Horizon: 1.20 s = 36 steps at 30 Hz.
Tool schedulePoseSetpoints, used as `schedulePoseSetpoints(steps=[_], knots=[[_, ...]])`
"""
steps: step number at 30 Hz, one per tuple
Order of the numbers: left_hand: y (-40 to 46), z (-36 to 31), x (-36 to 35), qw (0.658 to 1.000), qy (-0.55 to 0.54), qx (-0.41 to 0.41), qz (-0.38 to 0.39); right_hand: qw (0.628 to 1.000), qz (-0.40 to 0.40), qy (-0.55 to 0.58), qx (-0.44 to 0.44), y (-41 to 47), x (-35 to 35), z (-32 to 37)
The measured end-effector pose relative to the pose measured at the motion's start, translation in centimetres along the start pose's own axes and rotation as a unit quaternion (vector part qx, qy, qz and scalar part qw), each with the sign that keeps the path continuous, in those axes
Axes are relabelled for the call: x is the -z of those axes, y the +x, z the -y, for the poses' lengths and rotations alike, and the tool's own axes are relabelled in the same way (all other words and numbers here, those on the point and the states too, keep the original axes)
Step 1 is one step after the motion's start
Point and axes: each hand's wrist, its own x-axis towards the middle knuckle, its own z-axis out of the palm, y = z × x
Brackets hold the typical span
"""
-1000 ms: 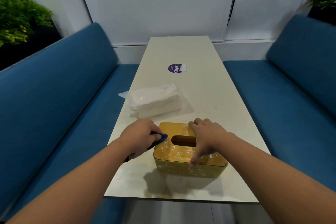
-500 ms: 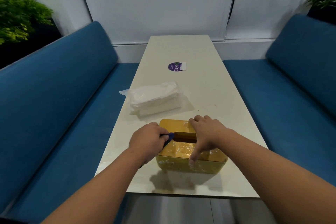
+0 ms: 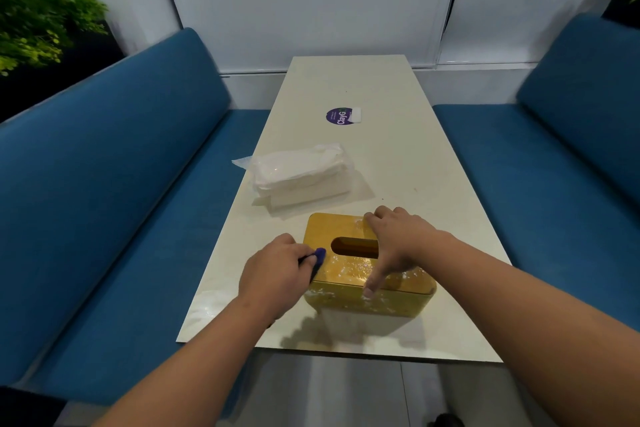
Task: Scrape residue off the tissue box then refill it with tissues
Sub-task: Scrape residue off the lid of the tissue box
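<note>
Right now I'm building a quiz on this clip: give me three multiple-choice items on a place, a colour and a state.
1. Where is the tissue pack?
A. inside the box
B. on the table beyond the box
C. on the sofa

2. What colour is the tissue box?
A. yellow
B. red
C. white

3. What is the left hand doing?
A. resting open
B. lifting the lid
C. gripping a blue scraper

Answers: 1 B, the pack lies on the table past the box; 2 A, lid and walls are yellow; 3 C, fingers curl round the scraper at the lid's left edge.

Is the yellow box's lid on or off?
On. The lid sits flat on the yellow box, with a seam along the near edge; the right hand rests on it.
</note>
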Motion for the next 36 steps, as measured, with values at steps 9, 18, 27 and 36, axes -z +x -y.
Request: schedulePoseSetpoints(steps=[9,18,27,36], knots=[[-0.7,-2.6,-1.3,0.999,0.006,-0.015,-0.035,1.0,-0.019,0.024,0.009,-0.1,-0.6,-0.6],[-2.7,-0.7,-1.3,0.99,0.085,-0.11,0.005,0.995,-0.062,0.071,0.029,-0.3,-2.1,-1.6],[0.6,-2.5,-0.1,0.99,0.115,-0.081,0.022,0.996,-0.063,0.067,0.02,-0.1,-2.2,-1.4],[-0.2,-1.8,-0.5,0.989,0.13,-0.07,0.019,0.996,-0.057,0.067,0.02,-0.3,-2.0,-1.3]])
